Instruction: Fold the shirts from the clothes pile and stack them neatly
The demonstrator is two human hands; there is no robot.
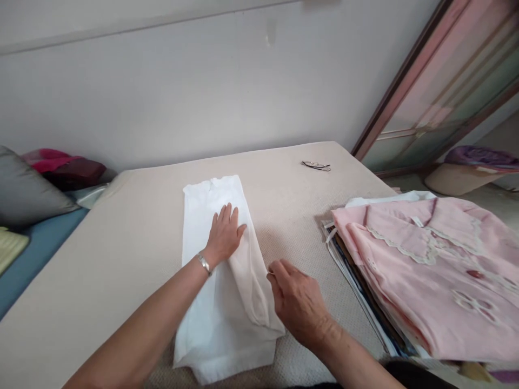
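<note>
1. The cloth (227, 340), thin, white and long, lay mid-scene on the bed (133, 227), its right layer loosely rumpled.
2. A hard pull by the right hand (298, 297), curled narrow on the cloth's right edge, risked skewing the layers.
3. Too light a press by the left hand (224, 235), flat with fingers slightly spread, risked slipping and creases.
4. Right, a lace-collared pink blouse (425, 281) topped a squarish pile (368, 289); far right lay thin-framed glasses (316, 166).
</note>
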